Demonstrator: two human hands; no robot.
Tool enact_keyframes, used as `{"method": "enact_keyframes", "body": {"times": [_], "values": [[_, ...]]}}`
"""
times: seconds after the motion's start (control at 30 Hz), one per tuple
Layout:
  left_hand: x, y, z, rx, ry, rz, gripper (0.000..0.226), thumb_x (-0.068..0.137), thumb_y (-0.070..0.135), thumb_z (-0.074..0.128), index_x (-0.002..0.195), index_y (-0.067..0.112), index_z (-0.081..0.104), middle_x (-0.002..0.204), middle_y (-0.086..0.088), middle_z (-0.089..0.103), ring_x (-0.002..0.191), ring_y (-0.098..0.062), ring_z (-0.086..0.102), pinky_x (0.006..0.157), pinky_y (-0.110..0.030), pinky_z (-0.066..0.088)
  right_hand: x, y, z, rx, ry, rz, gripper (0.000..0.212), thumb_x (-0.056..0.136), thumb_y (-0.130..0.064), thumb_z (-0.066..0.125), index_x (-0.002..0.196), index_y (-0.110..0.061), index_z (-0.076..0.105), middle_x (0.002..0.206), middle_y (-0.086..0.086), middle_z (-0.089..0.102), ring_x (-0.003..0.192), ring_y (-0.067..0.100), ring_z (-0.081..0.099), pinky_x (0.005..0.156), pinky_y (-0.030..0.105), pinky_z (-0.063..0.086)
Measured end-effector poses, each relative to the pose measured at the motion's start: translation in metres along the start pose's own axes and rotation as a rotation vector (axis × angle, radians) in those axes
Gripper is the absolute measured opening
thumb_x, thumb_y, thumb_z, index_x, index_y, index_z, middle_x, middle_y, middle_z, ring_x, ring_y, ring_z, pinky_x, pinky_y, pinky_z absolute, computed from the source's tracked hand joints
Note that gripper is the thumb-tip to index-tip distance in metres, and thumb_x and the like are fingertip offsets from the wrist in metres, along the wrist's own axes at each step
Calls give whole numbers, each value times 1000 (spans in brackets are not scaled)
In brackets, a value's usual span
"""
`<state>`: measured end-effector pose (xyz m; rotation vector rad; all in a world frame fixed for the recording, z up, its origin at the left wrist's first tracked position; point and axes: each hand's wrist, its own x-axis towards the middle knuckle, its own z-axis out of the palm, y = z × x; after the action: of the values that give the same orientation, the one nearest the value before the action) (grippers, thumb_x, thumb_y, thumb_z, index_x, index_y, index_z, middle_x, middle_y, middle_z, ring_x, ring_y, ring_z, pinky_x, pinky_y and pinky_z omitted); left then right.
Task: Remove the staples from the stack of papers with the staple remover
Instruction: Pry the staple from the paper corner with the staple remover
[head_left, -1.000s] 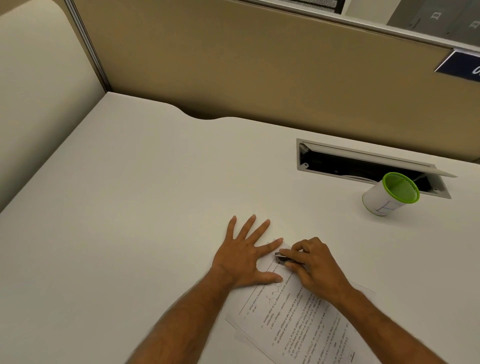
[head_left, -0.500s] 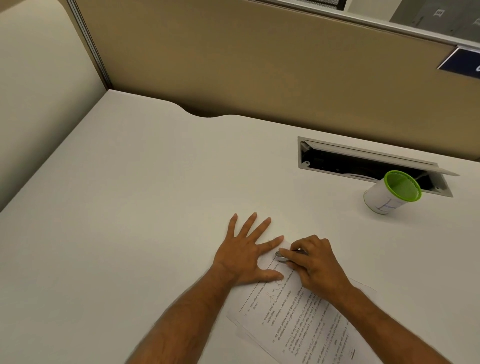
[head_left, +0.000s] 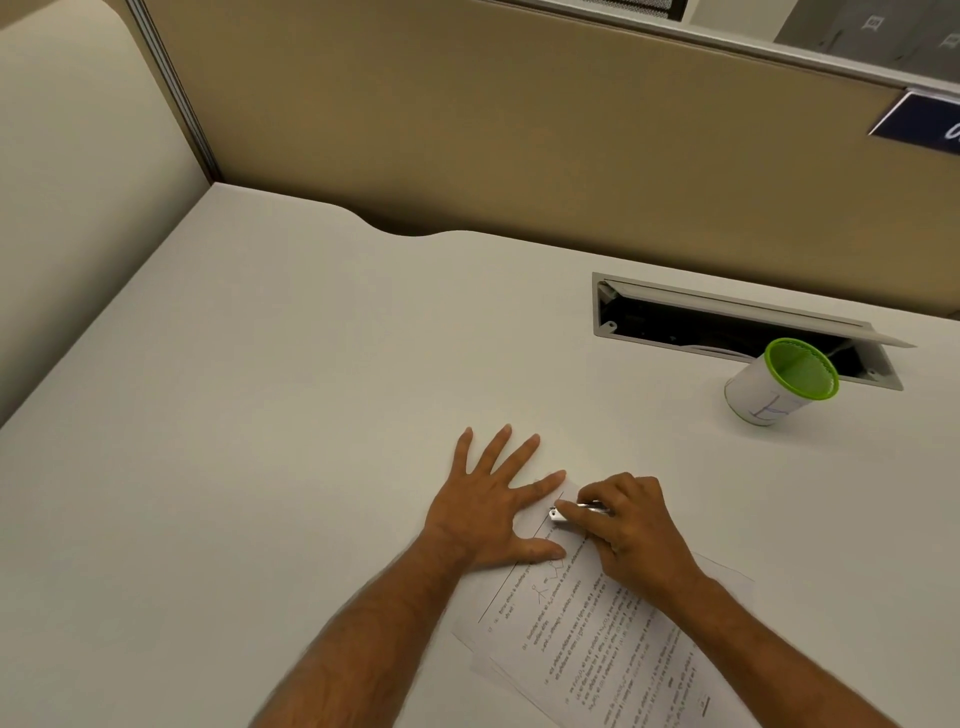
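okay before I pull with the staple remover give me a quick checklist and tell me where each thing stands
1. Papers pinned flat: ok, the left hand lies spread across their top corner.
2. Staple remover gripped: ok, the right hand is closed on it.
3. Tool tip at the top corner of the papers: ok.
4. Tip hooked under a staple: cannot tell, too small to see.
5. Left fingers clear of the tip: not ok, the index finger lies right beside it.
6. Cup out of the way: ok, far to the right.

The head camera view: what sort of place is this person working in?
Most likely an office cubicle. A tan fabric partition walls in a pale desk, which has a cable hatch set into its top, and a dark nameplate hangs on the partition. Printed papers lie under the hands.
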<state>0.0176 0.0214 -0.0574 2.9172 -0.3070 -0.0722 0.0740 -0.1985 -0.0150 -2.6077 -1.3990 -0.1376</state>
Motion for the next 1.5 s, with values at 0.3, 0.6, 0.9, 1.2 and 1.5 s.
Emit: {"method": "enact_keyframes", "body": {"times": [0.3, 0.6, 0.9, 1.2, 1.5], "values": [[0, -2, 1, -15, -19, -5, 88, 76, 95, 21, 152, 54, 2, 169, 4, -2, 154, -27, -12, 117, -66, -8, -32, -7, 0, 205, -77, 243, 31, 88, -29, 59, 118, -21, 63, 113, -4, 66, 103, 15, 56, 85, 29, 39], [-1, -1, 0, -53, -42, -21, 99, 74, 96, 23, 155, 39, 16, 169, 3, 4, 154, -22, -13, 119, -64, -7, -50, -6, -6, 142, -254, 479, 48, 97, -48, 41, 143, -34, 36, 135, -5, 49, 121, 16, 40, 100, 25, 34], [-18, 4, 7, 7, 237, 313, 81, 87, 81, 41, 130, 16, 63, 149, -3, 54, 147, -30, 34, 117, -64, 23, -27, 0, -16, 114, -234, 506, 49, 98, -28, 49, 145, -24, 36, 131, 0, 57, 119, 22, 44, 97, 33, 37], [-31, 15, 12, -67, 346, 568, 50, 92, 64, 56, 113, 21, 72, 130, -4, 68, 124, -32, 59, 106, -54, 42, -9, -7, -15, 337, -216, 421, 41, 98, -34, 48, 138, -30, 44, 126, -3, 55, 114, 15, 47, 99, 33, 40], [-17, 24, 3, -140, 73, 300, 73, 93, 69, 43, 155, 36, 24, 165, 6, 24, 153, -23, 18, 123, -50, 11, -58, -30, -29, 630, 30, 528, 26, 94, -22, 60, 112, -40, 61, 86, -14, 68, 77, 7, 64, 63, 10, 47]]}}
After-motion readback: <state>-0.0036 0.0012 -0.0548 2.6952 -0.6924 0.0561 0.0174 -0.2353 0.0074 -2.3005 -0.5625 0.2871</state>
